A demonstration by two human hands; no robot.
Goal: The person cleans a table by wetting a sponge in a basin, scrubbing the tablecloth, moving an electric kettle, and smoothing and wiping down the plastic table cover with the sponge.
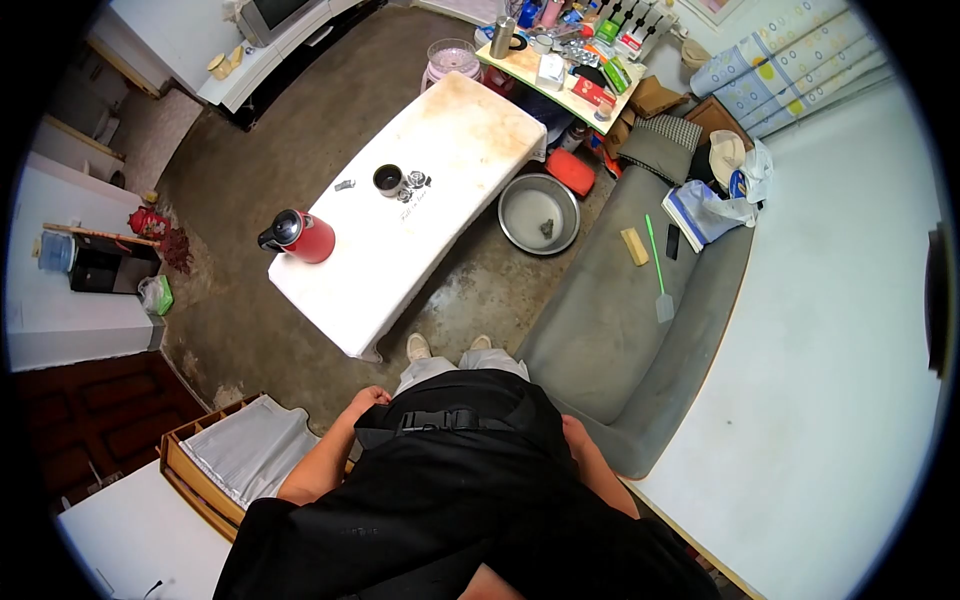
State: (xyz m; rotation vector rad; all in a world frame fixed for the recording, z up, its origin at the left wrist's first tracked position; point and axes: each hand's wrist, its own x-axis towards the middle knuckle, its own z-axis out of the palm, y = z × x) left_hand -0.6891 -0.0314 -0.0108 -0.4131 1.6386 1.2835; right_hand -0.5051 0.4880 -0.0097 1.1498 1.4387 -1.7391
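Observation:
My left hand (370, 398) hangs beside my left hip, against the black clothing, its fingers curled and partly hidden. At my other hip is my right hand (573, 432), mostly covered by the dark clothing, so its fingers do not show clearly. Ahead of me stands a long table with a white cover (440, 150). On its near left end sits a red kettle (312, 240) with a black lid and handle. A dark cup (388, 180) stands near the table's middle, with a small grey item (345, 185) to its left.
A metal basin (520, 215) with a dark cloth sits on the floor right of the table. The grey sofa (600, 310) holds a green fly swatter (655, 250), a yellow block (634, 247) and bags. Behind is a cluttered side table (530, 72). A wooden-framed chair (190, 480) stands left.

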